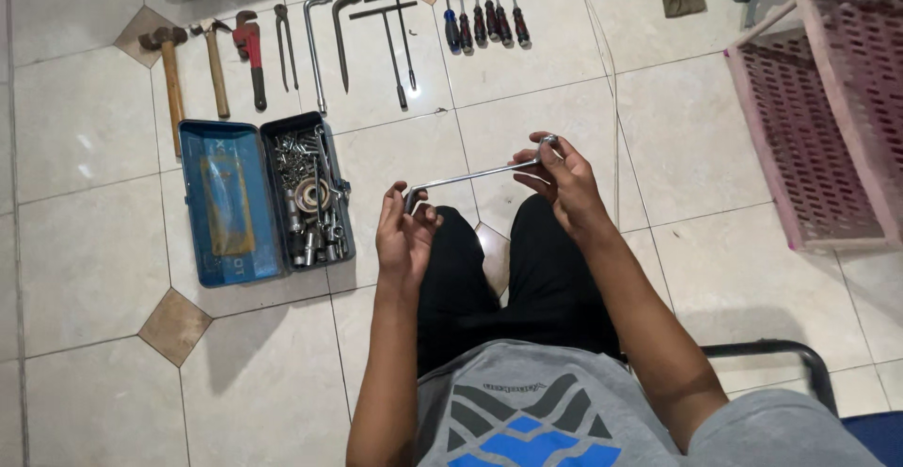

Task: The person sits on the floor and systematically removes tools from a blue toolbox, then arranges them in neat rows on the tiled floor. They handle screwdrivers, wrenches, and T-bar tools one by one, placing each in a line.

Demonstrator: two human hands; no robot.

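Closest to me, above my dark-trousered knees, both hands hold an L-shaped socket wrench [475, 175] level in the air. My left hand [403, 232] is curled shut around its bent end; my right hand [562, 180] pinches the far end between thumb and fingers. Further out on the tiled floor [85, 260], left of the hands, lies an open blue toolbox [230, 204] full of sockets. Beyond it sit hammers [193, 67], a red pipe wrench [252, 53] and screwdrivers [484, 15] in a row. A pink basket [828, 119] stands at the right.
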